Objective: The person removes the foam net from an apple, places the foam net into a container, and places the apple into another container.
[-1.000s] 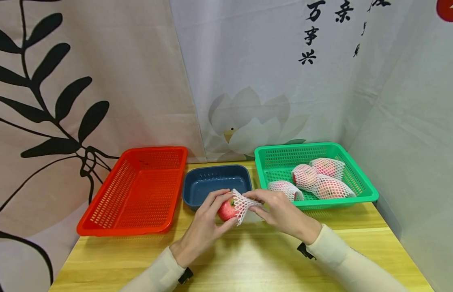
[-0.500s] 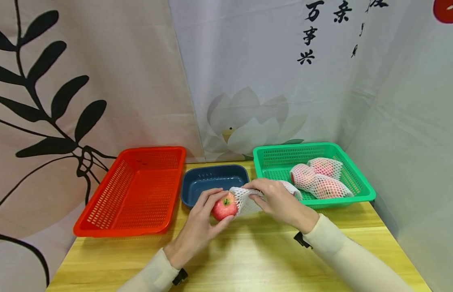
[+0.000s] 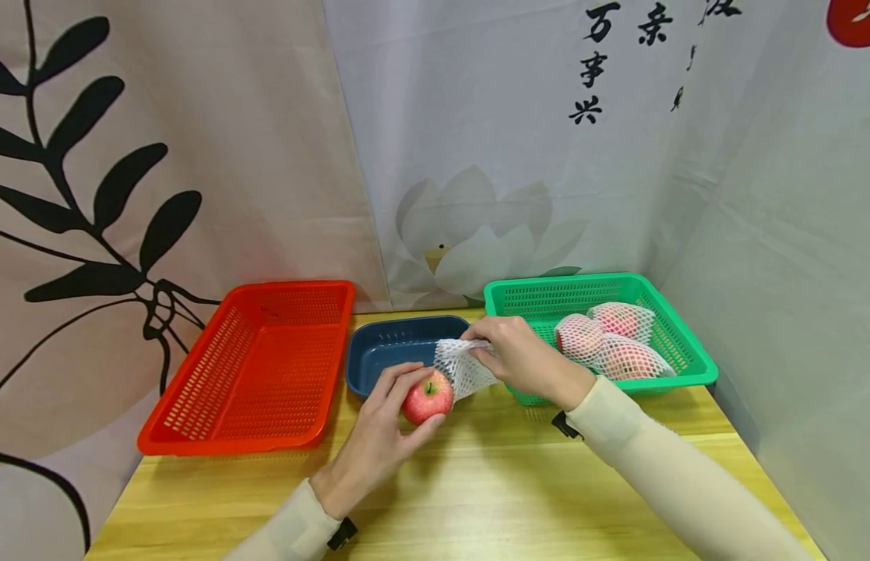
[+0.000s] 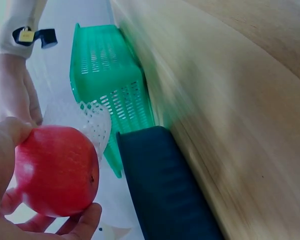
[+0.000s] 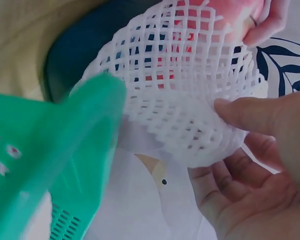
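My left hand point(image 3: 382, 425) grips a bare red apple point(image 3: 429, 396), its stem facing up in the head view. Thumb and fingers wrap the apple's sides in the left wrist view. Just to the right, my right hand point(image 3: 522, 354) pinches a white foam net sleeve point(image 3: 466, 366) by one end. The sleeve's open end lies close beside the apple, and its mesh overlaps the fruit in the right wrist view. Both hands are over the front of a dark blue basin point(image 3: 389, 347); its right end is hidden behind the sleeve and right hand.
At the left stands a red perforated basket point(image 3: 266, 374) with nothing inside. A green perforated basket point(image 3: 540, 288) at the right holds several net-wrapped apples point(image 3: 627, 358). All sit on a wooden table point(image 3: 477, 499) before a printed cloth point(image 3: 477, 117).
The net sleeve has come off the apple, drawn to the right and up by my right hand. My left hand, still gripping the apple, has shifted slightly left.
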`<state>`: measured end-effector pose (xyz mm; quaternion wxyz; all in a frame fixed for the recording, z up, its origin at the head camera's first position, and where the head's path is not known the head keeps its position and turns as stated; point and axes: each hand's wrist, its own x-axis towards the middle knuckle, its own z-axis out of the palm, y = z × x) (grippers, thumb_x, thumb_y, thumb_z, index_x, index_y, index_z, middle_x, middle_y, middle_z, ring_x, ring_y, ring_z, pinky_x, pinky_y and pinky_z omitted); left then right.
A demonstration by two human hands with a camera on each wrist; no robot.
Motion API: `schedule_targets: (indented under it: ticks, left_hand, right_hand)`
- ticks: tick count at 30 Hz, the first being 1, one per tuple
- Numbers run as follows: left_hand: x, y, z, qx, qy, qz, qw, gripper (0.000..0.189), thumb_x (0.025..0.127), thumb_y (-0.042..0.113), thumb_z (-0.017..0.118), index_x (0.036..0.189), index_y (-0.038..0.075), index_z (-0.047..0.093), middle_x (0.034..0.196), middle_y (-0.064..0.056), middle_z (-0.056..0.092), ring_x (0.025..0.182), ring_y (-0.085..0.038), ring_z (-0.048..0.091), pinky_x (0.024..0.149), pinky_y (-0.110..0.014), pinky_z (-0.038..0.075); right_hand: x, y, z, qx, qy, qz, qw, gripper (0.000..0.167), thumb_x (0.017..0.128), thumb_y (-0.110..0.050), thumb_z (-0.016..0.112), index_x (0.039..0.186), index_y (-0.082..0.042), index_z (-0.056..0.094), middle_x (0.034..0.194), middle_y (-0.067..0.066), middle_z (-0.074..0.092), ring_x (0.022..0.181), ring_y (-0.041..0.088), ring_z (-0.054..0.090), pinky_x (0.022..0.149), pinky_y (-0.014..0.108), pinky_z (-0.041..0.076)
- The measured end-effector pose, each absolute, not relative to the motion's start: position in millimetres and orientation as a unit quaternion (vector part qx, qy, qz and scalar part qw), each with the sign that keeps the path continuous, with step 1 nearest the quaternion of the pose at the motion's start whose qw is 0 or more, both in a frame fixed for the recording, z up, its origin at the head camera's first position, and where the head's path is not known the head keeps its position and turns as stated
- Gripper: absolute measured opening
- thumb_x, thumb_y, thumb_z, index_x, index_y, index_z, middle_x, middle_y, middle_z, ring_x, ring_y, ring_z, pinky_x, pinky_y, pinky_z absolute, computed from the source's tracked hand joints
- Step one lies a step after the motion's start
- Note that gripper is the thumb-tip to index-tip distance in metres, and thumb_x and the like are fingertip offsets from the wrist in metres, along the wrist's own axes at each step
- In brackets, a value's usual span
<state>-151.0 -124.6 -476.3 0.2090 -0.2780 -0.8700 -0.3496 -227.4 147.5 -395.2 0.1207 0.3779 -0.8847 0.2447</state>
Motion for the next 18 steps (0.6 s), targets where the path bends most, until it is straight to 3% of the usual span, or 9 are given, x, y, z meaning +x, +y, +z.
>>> schedule_targets:
  ticks: [11,18]
  left_hand:
    - [-150.0,-125.6,-478.3,-0.273,-0.872,-0.353,0.203,0.069,0.095,0.025,0.101,0.155,0.013,0.068,0.157,-0.014,0.063,0.14,-0.029,0.071,0.106,-0.042,0.071]
    - [-150.4,-125.6,-479.5,-0.271,-0.872,-0.359,0.195,0.07,0.095,0.024,0.101,0.156,0.013,0.068,0.156,-0.014,0.063,0.139,-0.029,0.071,0.105,-0.042,0.072]
  right_hand:
    - [-255.0,133.9,-385.7,0.374,-0.887,0.237,0.129,0.011,0.107,-0.008,0.084,0.117,-0.004,0.085,0.108,0.009,0.088,0.087,0.02,0.081,0.083,0.039,0.071]
    - [-269.4,123.6,-383.4,0.363,-0.899,0.215,0.115,0.009,0.109,-0.01,0.083,0.117,-0.006,0.084,0.109,0.008,0.087,0.093,0.023,0.082,0.089,0.042,0.072]
